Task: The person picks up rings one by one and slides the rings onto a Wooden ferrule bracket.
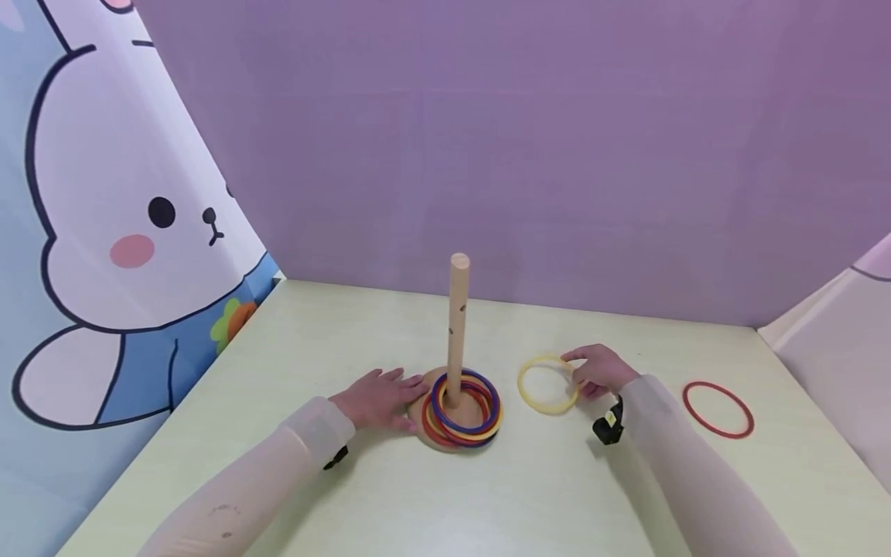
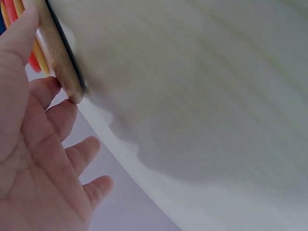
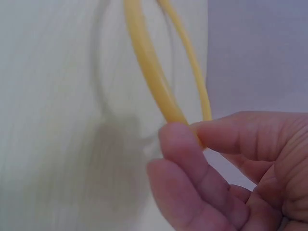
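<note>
A wooden peg (image 1: 457, 333) stands upright on a round wooden base (image 1: 433, 379). Several red, yellow and blue rings (image 1: 496, 402) lie stacked loosely around its foot. My left hand (image 1: 379, 398) touches the left edge of the base with spread, fairly straight fingers; in the left wrist view its fingertips (image 2: 67, 108) meet the base's rim (image 2: 72, 91). To the right of the peg, my right hand (image 1: 600, 370) pinches a yellow ring (image 1: 536, 406) at its right side. The right wrist view shows that ring (image 3: 154, 77) between thumb and fingers, its shadow falling on the table.
A red ring (image 1: 748, 422) lies on the pale table (image 1: 536, 495) at the right, beyond the right forearm. Behind the table rises a purple backdrop (image 1: 557, 155). A cloth with a cartoon rabbit (image 1: 97, 170) hangs along the left side.
</note>
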Tool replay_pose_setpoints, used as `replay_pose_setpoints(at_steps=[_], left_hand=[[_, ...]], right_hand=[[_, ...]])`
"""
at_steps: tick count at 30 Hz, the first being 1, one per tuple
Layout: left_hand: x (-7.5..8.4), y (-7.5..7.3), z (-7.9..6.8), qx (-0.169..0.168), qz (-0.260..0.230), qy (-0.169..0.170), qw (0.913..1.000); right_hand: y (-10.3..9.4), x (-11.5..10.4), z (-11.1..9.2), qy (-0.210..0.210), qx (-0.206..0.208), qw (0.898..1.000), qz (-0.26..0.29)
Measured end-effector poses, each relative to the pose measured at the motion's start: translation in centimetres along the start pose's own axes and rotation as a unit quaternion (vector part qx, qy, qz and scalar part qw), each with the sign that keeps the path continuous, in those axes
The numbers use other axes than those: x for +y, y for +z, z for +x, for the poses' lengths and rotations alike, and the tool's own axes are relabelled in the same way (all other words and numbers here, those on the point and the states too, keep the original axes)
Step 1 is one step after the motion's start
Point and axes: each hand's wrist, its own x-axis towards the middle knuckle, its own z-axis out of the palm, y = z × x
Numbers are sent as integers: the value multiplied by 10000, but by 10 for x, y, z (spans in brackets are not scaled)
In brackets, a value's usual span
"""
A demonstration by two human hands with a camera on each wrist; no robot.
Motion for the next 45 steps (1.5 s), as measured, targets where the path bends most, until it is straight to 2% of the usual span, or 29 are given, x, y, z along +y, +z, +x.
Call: replay_pose_setpoints(at_steps=[9, 19, 24, 30, 34, 39, 45], left_hand=[[1, 2, -2, -9, -165, 15, 9999], [-1, 3, 1, -54, -145, 16, 9999], [-2, 1, 2, -40, -85, 30, 10000], [-2, -1, 0, -89, -79, 68, 9999], [-1, 1, 0, -95, -13, 98, 9999], [-2, 0, 1, -123, 19, 102, 9999], [0, -2, -2, -173, -80, 21, 9998]], right_hand=[[-10, -25, -21, -312, -194, 9993, 16], [-36, -71, -55, -883, -483, 9947, 227], [-46, -92, -69, -1047, -544, 9921, 423], [-55, -107, -83, -1186, -463, 9885, 818], [-58, -116, -90, -1499, -395, 9780, 1397], [-58, -130, -98, -1840, -335, 9543, 2332], [-54, -145, -109, -2017, -309, 9377, 2814]])
